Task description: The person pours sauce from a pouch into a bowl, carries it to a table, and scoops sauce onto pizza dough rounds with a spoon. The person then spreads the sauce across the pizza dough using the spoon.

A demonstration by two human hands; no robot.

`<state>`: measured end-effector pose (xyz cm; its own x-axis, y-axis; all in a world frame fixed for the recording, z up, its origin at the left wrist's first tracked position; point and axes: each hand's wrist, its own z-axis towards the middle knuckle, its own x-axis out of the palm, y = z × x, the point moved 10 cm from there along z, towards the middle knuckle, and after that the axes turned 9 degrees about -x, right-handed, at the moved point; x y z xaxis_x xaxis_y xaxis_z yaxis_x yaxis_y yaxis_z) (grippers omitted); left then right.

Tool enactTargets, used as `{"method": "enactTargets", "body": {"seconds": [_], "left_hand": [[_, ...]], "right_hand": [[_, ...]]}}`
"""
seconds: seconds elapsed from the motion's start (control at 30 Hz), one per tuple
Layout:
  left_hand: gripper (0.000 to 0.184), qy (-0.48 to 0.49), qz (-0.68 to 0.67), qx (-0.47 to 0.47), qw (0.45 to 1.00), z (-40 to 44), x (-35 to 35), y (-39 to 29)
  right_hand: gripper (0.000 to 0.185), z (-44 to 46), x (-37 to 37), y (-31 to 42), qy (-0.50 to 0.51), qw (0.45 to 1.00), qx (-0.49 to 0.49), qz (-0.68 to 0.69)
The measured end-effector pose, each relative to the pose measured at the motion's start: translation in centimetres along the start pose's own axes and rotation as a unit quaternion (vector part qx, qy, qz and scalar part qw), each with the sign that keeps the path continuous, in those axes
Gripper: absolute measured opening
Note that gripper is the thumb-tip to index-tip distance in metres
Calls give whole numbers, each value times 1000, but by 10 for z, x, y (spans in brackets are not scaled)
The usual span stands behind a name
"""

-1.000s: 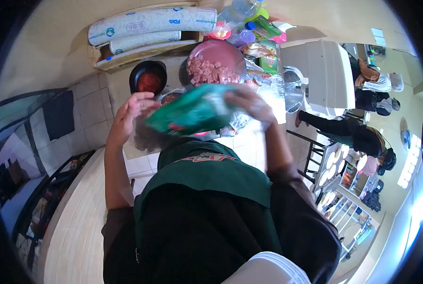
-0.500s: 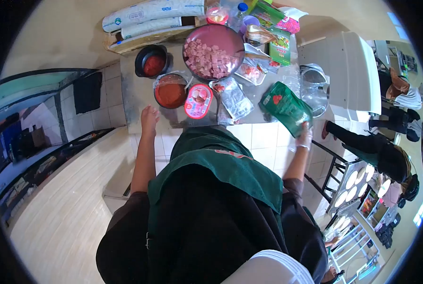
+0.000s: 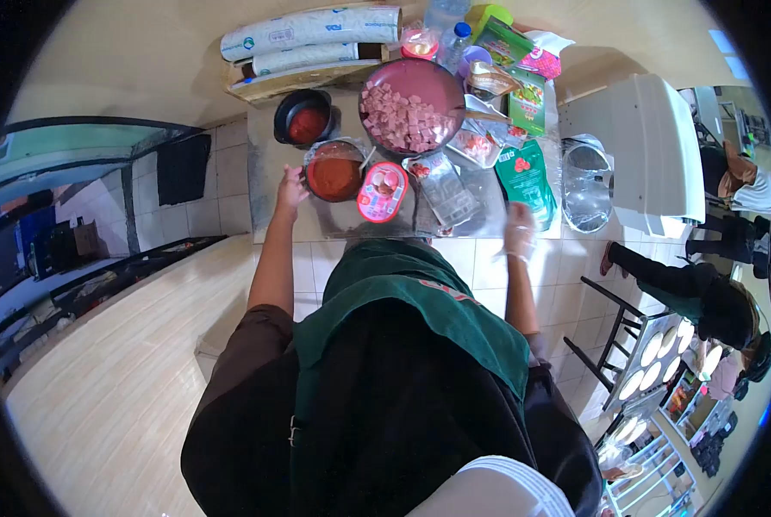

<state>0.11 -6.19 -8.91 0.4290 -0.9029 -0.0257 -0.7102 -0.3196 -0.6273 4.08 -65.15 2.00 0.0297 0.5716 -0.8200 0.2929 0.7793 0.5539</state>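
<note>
My left hand point(image 3: 291, 191) is at the left rim of a round bowl of red sauce point(image 3: 333, 177), its fingers closed on the edge. Clear plastic film is bunched around that bowl. My right hand point(image 3: 520, 233), in a clear plastic glove, is blurred at the table's front edge, just below a green pouch point(image 3: 527, 183). The pouch lies on the table; whether the fingers touch it is unclear. A pink oval tub point(image 3: 382, 192) stands beside the bowl, and a clear and silver plastic packet point(image 3: 445, 189) lies to its right.
Behind are a dark pot with red sauce point(image 3: 306, 119) and a large pan point(image 3: 428, 77) of pink meat cubes. Wrap rolls point(image 3: 312, 30), a water bottle point(image 3: 456, 47) and green packets point(image 3: 527, 103) line the back. A white appliance point(image 3: 652, 164) stands right; a person point(image 3: 704, 293) is beyond.
The green pouch has gone from my right hand's grip down onto the table. My left hand has moved up from the table's front edge to the sauce bowl's rim. The view has shifted slightly.
</note>
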Motion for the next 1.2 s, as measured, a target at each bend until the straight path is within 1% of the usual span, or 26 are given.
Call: {"method": "enactTargets", "body": {"seconds": [0.03,0.07,0.13,0.17,0.2,0.23,0.27,0.3,0.33,0.47,0.5,0.53,0.6,0.63,0.67,0.7,0.73,0.77,0.83,0.87,0.9,0.93,0.97,1.03,1.13,1.2], "left_hand": [[87,27,-1,-19,999,4,9,-1],[85,28,6,-37,999,7,14,-1],[84,30,19,-77,996,11,21,6],[85,51,16,-63,997,14,24,4],[86,73,13,-49,996,15,26,4],[87,94,12,-35,995,6,33,-5],[89,95,14,-70,993,-3,34,-6],[89,108,14,-66,992,-2,39,-7],[89,119,12,-62,991,3,42,-6],[86,146,66,-1,987,36,37,-2],[85,151,80,16,985,35,41,-9],[80,122,83,41,988,32,38,-15],[78,129,89,56,986,30,35,-20],[77,137,94,65,984,33,31,-22],[77,165,90,60,980,30,31,-24],[78,195,88,55,975,25,31,-24],[76,231,55,26,971,13,32,-25],[75,265,23,-5,964,-4,34,-29],[69,298,-17,-69,952,-47,43,-47],[68,299,-18,-83,950,-61,44,-53],[67,299,-17,-97,949,-74,47,-58],[67,301,2,-93,949,-93,54,-70],[66,306,22,-88,948,-107,62,-77],[68,369,24,-94,924,-109,79,-71],[70,409,72,-89,905,-144,129,-80],[72,416,124,-70,898,-180,173,-86]], "right_hand": [[29,-8,41,40,100,992,-39,60],[29,-25,77,88,155,975,-94,129],[33,-50,129,179,248,936,-123,218],[33,-48,146,208,178,955,-201,127],[33,-47,148,244,176,952,-207,139],[31,-45,172,253,199,954,-204,95],[30,-40,195,260,221,953,-201,51],[30,-40,213,265,243,950,-197,7],[27,-39,215,279,249,949,-191,2],[28,-26,236,278,173,969,-170,-38],[28,-28,243,280,185,967,-170,-40],[28,-29,248,280,195,965,-168,-44],[28,-31,249,279,199,969,-142,-41],[28,-36,243,284,175,973,-146,-29],[28,-41,238,293,184,970,-156,-38],[29,-46,240,294,204,968,-138,-42],[29,-51,241,294,224,966,-120,-47],[30,-56,222,310,193,965,-170,-59],[26,-68,196,324,213,958,-183,-59],[33,-73,179,325,202,964,-169,-24],[31,-78,162,325,187,969,-156,33],[29,-81,145,322,179,974,-131,37],[27,-86,130,318,160,976,-136,49],[27,-92,94,306,133,976,-145,90],[30,-100,22,277,62,973,-132,178],[35,-110,-18,243,47,969,-72,230]]}}
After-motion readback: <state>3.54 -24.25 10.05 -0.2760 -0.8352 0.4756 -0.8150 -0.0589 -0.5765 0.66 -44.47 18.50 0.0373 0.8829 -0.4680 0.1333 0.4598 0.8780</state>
